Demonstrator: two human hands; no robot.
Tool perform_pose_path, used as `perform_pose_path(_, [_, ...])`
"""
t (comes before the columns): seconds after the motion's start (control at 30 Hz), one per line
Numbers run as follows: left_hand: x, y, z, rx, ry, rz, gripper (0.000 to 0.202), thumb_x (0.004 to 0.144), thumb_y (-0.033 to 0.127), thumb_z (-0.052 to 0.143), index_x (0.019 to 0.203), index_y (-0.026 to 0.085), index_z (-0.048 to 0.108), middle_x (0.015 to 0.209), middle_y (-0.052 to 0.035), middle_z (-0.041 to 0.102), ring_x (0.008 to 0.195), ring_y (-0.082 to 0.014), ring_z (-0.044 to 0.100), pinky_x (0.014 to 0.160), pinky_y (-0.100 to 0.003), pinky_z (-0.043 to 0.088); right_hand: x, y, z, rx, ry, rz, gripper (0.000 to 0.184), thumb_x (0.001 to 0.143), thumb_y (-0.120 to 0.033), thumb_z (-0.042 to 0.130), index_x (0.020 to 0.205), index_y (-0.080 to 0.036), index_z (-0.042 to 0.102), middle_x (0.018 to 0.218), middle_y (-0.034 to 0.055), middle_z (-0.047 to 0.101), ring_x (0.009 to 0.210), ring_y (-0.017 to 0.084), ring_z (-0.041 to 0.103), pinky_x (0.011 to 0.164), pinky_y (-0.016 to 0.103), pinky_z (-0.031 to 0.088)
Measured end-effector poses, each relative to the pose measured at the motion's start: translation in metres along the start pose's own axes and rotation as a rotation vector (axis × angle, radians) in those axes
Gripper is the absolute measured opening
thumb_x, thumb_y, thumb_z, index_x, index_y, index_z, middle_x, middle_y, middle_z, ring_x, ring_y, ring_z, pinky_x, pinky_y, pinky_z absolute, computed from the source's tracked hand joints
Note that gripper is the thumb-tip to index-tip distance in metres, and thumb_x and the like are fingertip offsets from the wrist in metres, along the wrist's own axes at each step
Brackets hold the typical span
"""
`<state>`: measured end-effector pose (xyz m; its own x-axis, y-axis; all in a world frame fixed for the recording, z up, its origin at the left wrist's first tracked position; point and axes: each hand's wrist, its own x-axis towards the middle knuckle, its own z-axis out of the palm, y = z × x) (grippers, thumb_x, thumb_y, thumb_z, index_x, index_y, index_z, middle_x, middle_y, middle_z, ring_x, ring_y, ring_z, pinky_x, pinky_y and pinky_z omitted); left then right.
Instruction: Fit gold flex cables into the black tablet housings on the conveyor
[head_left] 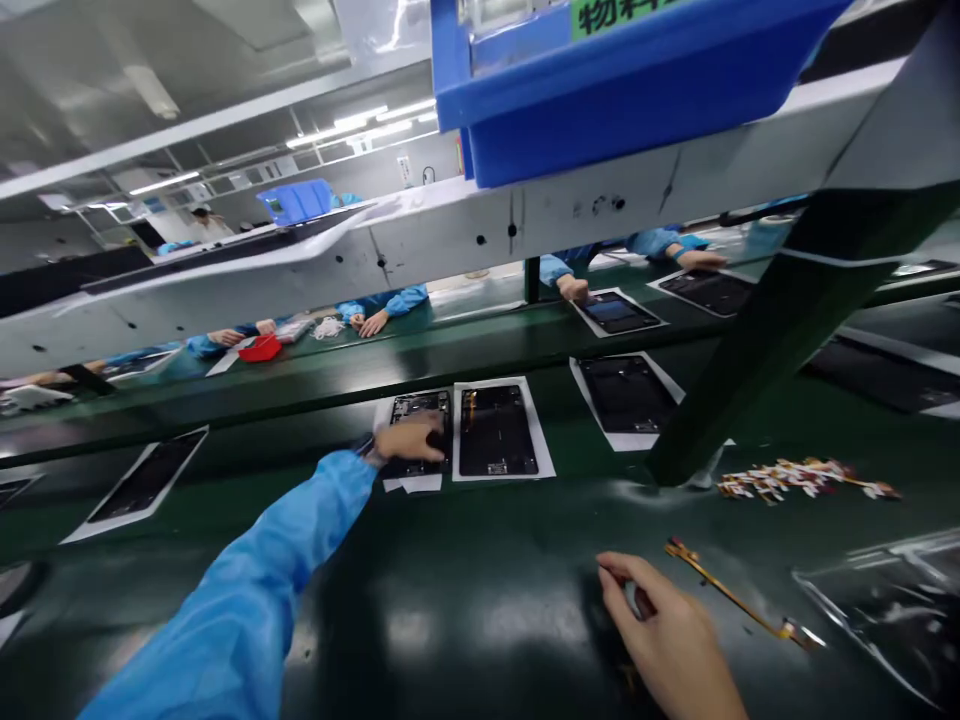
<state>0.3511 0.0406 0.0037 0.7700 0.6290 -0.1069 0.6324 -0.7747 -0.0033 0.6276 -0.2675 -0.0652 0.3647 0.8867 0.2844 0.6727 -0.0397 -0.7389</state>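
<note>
My left hand [411, 440], blurred by motion, reaches over an opened tablet housing [420, 402] on white paper; its thumb and fingers look apart, and I cannot tell whether they touch the housing. Just right of it lies another black tablet housing [498, 432] on its own white sheet, with an orange flex cable along its upper left. Low over the bench, my right hand [667, 625] has thumb and forefinger pinched together; whatever they may hold is too small to make out. Beside that hand lies a long orange flex cable [739, 600].
A pile of small flex cables [806, 480] lies by the dark green post [742, 330]. Clear plastic packaging [892, 600] is at the right. More housings [630, 393] lie along the green belt. A shelf with a blue bin [622, 100] hangs above; co-workers' hands [367, 322] are across.
</note>
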Motion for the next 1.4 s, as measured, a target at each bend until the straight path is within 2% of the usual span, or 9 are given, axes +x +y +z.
perform_pose_path(0.17, [-0.085,0.023,0.025,0.120,-0.024,-0.033,0.036,0.079,0.027,0.069,0.111,0.013,0.062,0.113,-0.0117,0.058,0.106,-0.0265,0.054,0.092,-0.037,0.045,-0.002,-0.011,0.006,0.022,0.030,-0.077,0.026,0.086,-0.043,0.052,0.089,-0.024,0.069,0.081,0.0036,0.073,0.058,0.017,0.062,0.056,0.026,0.047])
perform_pose_path(0.43, [-0.077,0.040,0.046,0.227,0.049,-0.088,0.015,0.088,0.005,0.046,0.095,0.012,0.057,0.102,-0.0128,0.059,0.097,-0.0249,0.055,0.084,-0.039,0.048,0.005,-0.009,0.011,0.009,0.067,-0.016,0.029,0.079,-0.046,0.053,0.082,-0.023,0.069,0.072,0.0029,0.072,0.054,0.017,0.061,0.053,0.026,0.047])
perform_pose_path(0.53, [-0.080,0.035,0.028,0.223,0.112,-0.138,0.014,0.088,0.005,0.046,0.096,0.013,0.055,0.103,-0.0117,0.059,0.097,-0.0238,0.056,0.078,-0.034,0.050,0.007,-0.006,0.009,0.035,0.088,0.026,0.031,0.076,-0.049,0.054,0.080,-0.022,0.069,0.069,0.0034,0.071,0.056,0.018,0.063,0.053,0.026,0.048])
perform_pose_path(0.73, [-0.122,0.009,-0.055,0.180,0.372,-0.328,0.022,0.093,0.013,0.041,0.113,0.012,0.051,0.114,-0.0145,0.057,0.105,-0.0254,0.056,0.084,-0.036,0.049,0.010,-0.002,0.004,0.109,0.105,0.099,0.037,0.071,-0.054,0.058,0.079,-0.020,0.068,0.067,0.0046,0.070,0.060,0.021,0.067,0.056,0.028,0.052])
perform_pose_path(0.87, [-0.173,0.048,-0.070,0.147,0.429,-0.234,0.021,0.092,0.018,0.045,0.112,0.018,0.053,0.108,-0.0078,0.060,0.101,-0.0206,0.057,0.086,-0.031,0.048,0.009,-0.003,-0.004,0.160,0.172,0.123,0.037,0.069,-0.054,0.062,0.080,-0.019,0.069,0.067,0.0046,0.070,0.062,0.021,0.066,0.059,0.030,0.053])
perform_pose_path(1.03, [-0.236,0.158,-0.020,0.175,0.450,0.270,0.014,0.095,0.015,0.043,0.100,0.014,0.056,0.090,-0.0082,0.061,0.080,-0.0196,0.056,0.070,-0.032,0.046,0.006,-0.008,-0.021,0.297,0.259,0.249,0.040,0.067,-0.051,0.069,0.092,-0.020,0.070,0.077,0.0054,0.071,0.071,0.023,0.067,0.063,0.032,0.054])
perform_pose_path(1.2, [-0.269,0.252,0.071,0.082,0.513,0.352,0.007,0.092,0.017,0.054,0.086,0.015,0.057,0.090,-0.0064,0.062,0.074,-0.0171,0.056,0.063,-0.029,0.042,-0.005,-0.033,-0.041,0.380,0.274,0.341,0.044,0.067,-0.051,0.075,0.098,-0.020,0.072,0.089,0.0065,0.072,0.084,0.024,0.067,0.069,0.031,0.054])
perform_pose_path(1.3, [-0.269,0.285,0.118,0.008,0.610,0.344,0.017,0.091,0.026,0.062,0.079,0.017,0.053,0.089,-0.0030,0.062,0.067,-0.0136,0.053,0.056,-0.027,0.038,-0.018,-0.062,-0.054,0.389,0.233,0.298,0.040,0.069,-0.050,0.077,0.096,-0.021,0.072,0.093,0.0063,0.072,0.086,0.024,0.067,0.072,0.033,0.055])
perform_pose_path(1.4, [-0.268,0.285,0.126,-0.162,0.590,0.245,0.016,0.088,0.030,0.065,0.086,0.017,0.055,0.095,-0.0044,0.063,0.077,-0.0161,0.058,0.066,-0.028,0.046,-0.031,-0.085,-0.067,0.288,0.134,0.210,0.034,0.072,-0.049,0.076,0.096,-0.026,0.072,0.094,0.0052,0.073,0.088,0.024,0.067,0.078,0.035,0.055])
